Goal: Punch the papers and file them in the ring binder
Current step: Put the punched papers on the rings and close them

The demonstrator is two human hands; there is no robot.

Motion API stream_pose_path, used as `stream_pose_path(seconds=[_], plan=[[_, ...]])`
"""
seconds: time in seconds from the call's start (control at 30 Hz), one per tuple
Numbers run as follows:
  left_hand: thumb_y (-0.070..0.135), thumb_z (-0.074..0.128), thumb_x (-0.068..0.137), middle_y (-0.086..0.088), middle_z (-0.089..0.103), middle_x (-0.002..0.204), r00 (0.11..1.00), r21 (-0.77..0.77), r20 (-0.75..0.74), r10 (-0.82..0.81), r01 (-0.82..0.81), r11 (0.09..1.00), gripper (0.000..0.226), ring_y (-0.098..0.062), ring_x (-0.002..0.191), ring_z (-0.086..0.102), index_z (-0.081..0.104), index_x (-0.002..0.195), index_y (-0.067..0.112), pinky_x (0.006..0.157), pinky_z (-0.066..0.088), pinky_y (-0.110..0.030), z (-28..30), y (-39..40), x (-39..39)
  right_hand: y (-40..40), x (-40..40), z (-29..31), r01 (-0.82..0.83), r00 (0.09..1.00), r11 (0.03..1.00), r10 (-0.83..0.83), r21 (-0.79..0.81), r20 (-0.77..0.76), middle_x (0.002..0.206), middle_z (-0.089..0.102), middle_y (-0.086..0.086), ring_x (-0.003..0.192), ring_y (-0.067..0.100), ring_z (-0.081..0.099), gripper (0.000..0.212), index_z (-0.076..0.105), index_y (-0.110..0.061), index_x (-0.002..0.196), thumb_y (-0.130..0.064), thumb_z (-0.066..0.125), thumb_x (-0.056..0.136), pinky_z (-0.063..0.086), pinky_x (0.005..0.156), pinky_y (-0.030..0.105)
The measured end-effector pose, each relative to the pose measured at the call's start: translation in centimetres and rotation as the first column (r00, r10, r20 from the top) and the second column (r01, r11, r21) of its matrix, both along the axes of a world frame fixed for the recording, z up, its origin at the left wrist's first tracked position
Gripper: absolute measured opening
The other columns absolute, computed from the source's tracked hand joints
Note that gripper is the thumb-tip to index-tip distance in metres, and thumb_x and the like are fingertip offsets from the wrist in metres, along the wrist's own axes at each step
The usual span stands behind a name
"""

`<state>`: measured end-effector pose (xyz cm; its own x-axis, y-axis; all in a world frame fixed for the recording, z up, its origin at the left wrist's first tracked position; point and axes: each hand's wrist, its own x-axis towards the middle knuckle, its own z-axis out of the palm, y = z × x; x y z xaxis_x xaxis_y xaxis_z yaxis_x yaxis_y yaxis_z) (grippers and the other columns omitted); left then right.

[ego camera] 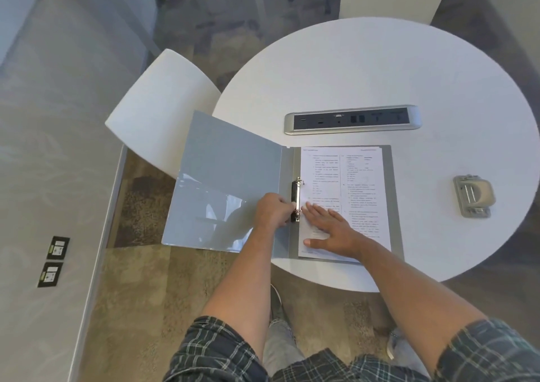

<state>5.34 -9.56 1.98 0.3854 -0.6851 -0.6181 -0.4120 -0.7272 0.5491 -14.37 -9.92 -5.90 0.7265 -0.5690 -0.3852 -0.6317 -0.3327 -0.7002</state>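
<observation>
The grey ring binder lies open at the near-left edge of the round table, its front cover overhanging. The printed papers sit on the ring mechanism. The left hand pinches that mechanism closed-fingered. The right hand presses flat, fingers spread, on the papers. The hole punch rests near the right edge.

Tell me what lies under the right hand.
The right hand lies flat on the printed papers inside the open binder. Text beneath the palm is hidden.
</observation>
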Motion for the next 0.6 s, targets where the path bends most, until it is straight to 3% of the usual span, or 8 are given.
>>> stream_pose_path(seconds=[0.17, 0.37, 0.6], plan=[[0.017, 0.079, 0.084, -0.015, 0.078, 0.088, 0.999, -0.024, -0.025, -0.022, 0.022, 0.999, 0.011, -0.03, 0.089, 0.078, 0.073, 0.075, 0.012, 0.075, 0.066, -0.039, -0.2, 0.2, 0.0, 0.1, 0.0, -0.1, 0.008, 1.0, 1.0, -0.008, 0.001, -0.01, 0.166, -0.01, -0.027, 0.146, -0.013, -0.016, 0.084, 0.001, -0.042, 0.163, -0.057, 0.055, 0.101, -0.013, 0.119, 0.017], [0.016, 0.087, 0.074, -0.005, 0.077, 0.075, 0.998, -0.051, 0.053, -0.039, 0.042, 0.998, 0.012, -0.02, 0.071, 0.073, 0.076, 0.069, 0.019, 0.078, 0.065, -0.038, -0.3, 0.4, -0.3, 0.2, 0.1, 0.3, 0.029, 0.999, 1.0, -0.029, 0.001, -0.015, 0.17, -0.006, -0.022, 0.146, -0.013, -0.015, 0.08, 0.003, -0.04, 0.165, -0.057, 0.051, 0.103, -0.015, 0.116, 0.015], [0.016, 0.088, 0.071, 0.002, 0.076, 0.08, 0.993, -0.057, 0.095, -0.066, 0.072, 0.996, 0.012, -0.019, 0.083, 0.075, 0.078, 0.078, 0.018, 0.078, 0.063, -0.034, 0.2, 0.1, -0.8, 0.2, 0.2, 1.5, 0.057, 0.998, 0.997, -0.057, 0.054, 0.002, 0.171, 0.002, -0.02, 0.154, -0.006, -0.005, 0.073, 0.01, -0.038, 0.165, -0.049, 0.051, 0.106, -0.008, 0.123, 0.021]])
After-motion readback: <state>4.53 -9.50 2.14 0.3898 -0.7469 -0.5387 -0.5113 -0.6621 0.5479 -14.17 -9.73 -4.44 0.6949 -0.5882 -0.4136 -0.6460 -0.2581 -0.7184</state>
